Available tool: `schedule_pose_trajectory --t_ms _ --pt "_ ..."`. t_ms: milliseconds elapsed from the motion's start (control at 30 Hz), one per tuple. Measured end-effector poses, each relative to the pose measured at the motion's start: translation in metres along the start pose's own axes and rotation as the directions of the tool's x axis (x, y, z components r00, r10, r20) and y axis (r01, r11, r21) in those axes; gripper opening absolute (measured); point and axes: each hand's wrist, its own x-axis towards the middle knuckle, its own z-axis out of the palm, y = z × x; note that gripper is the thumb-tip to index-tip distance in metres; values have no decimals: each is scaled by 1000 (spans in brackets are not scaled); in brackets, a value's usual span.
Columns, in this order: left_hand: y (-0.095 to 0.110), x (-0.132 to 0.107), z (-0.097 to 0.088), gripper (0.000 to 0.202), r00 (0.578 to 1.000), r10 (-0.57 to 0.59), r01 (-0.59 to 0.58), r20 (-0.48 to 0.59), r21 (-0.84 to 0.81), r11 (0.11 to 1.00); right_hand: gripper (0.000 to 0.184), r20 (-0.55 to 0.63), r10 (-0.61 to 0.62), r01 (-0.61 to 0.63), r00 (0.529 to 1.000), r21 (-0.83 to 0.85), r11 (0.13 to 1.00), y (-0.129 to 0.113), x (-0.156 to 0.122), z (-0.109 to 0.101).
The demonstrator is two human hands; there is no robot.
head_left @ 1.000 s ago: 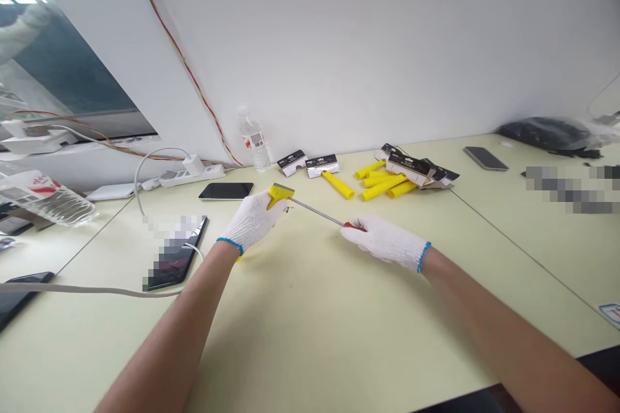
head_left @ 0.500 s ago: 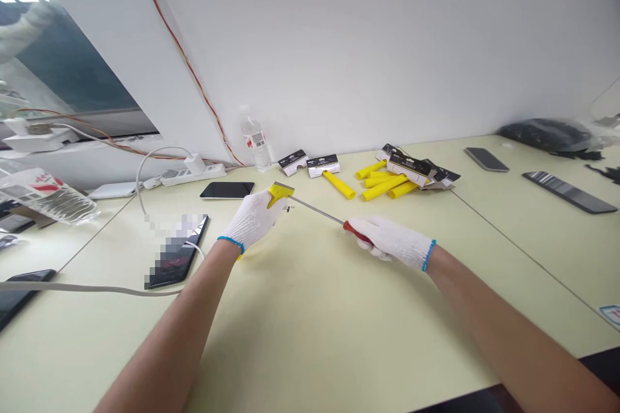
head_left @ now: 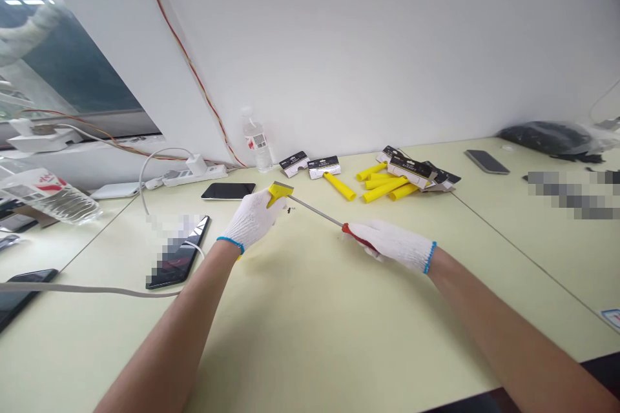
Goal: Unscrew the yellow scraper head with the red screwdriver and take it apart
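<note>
The person wears white knit gloves with blue cuffs, and the two hands are apart, each one closed on a tool above the pale desk (head_left: 339,329). The left hand (head_left: 252,221) grips a yellow scraper (head_left: 278,194), and the flat yellow head sticks out past the fingers. The right hand (head_left: 391,246) is closed around the red handle of a screwdriver (head_left: 314,212), and its thin metal shaft goes across the space between the hands to the scraper head. Near the wall, a clear plastic water bottle (head_left: 257,147) stands upright with a small label, and it seems to hold clear water, but the level is hard to tell. At the far left, another clear plastic bottle (head_left: 48,197) with a red and white label lies on its side; I cannot tell what is inside it. Beyond the hands, more yellow scrapers (head_left: 339,186) lie in a loose pile with black and white packaging cards (head_left: 409,169). A black phone (head_left: 228,191) lies just behind the left hand, and a white power strip (head_left: 194,174) lies beside the water bottle.
</note>
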Motion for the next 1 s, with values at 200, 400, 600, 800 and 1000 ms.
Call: schedule_pose_trajectory --t_ms 200,400,600,800,1000 --pt "0 0 -2 34 1000 1 -1 7 -11 1000 40 -28 31 -33 999 -55 998 11 8 0" --pt "-2 2 1 36 999 27 -28 38 18 999 46 -53 71 -75 996 -79 994 6 3 0" --pt "-3 1 0 36 999 24 -24 33 0 1000 38 26 71 -69 997 -68 995 8 5 -5" --pt "-3 0 2 35 998 43 -43 47 12 999 45 -58 83 -90 995 -135 987 9 6 -3" --pt "-3 1 -2 34 999 23 -23 25 15 1000 36 61 48 -46 997 -28 999 2 2 -5"
